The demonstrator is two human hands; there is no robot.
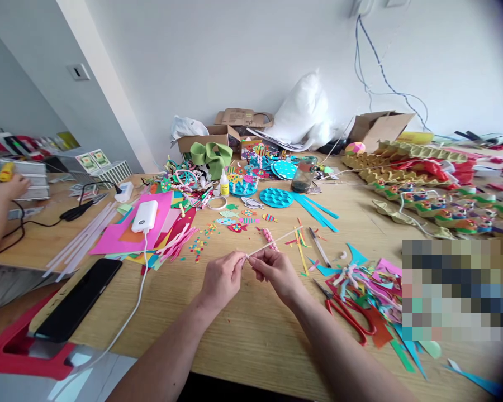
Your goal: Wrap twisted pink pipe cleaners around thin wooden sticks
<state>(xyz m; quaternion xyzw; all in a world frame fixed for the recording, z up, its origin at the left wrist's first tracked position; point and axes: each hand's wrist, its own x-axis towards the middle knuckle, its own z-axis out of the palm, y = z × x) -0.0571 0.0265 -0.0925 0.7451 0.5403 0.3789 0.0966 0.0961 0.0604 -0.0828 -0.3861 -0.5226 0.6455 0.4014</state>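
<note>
Between the fingertips of my left hand [221, 277] and my right hand [278, 274] is one end of a thin pale strip [279, 238]. Both hands are closed in a pinch, nearly touching each other above the table. The strip's free end slants up to the right; its material is hard to make out. Just behind my right hand lies a pink-and-white braided piece [270, 239]. Colourful paper fish [248, 220] lie beyond my hands. To the right are a pen [319, 247], narrow paper strips [300, 251] and red-handled scissors [347, 310].
Paper scraps [371, 282] spread over the right side, with painted egg cartons [448, 206] behind. At the back stand a glue bottle [224, 184] and a glass jar [304, 176]. Left are a phone [79, 298] and a cabled white power bank [145, 216]. Another person's hand [14, 187] holds something yellow.
</note>
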